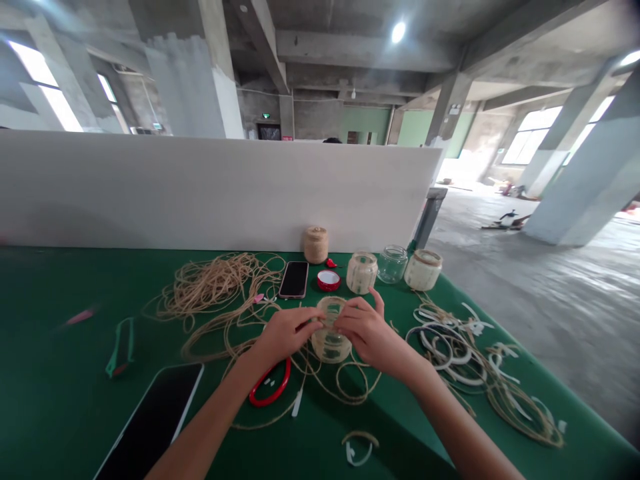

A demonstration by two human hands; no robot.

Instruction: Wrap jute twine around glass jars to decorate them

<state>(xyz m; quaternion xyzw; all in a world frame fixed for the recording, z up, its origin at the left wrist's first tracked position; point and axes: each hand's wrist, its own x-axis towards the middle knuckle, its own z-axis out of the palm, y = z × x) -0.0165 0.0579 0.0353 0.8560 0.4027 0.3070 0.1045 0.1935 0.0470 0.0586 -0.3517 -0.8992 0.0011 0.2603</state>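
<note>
From the head view, the left hand [284, 333] and right hand [363, 327] curl around a tilted, twine-banded glass jar [329, 345], gripping it from both sides above the green surface [60, 287]. Loose jute twine [210, 293] sprawls beneath and behind them. A red ring [270, 385] lies just below the left hand, white plastic strips [450, 350] lie right, and a smartphone [294, 280] lies beyond.

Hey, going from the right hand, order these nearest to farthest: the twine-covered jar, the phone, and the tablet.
From the right hand:
1. Twine-covered jar, straight ahead on the table
2. Phone, ahead and to the left
3. Tablet, far left, at the near edge
</note>
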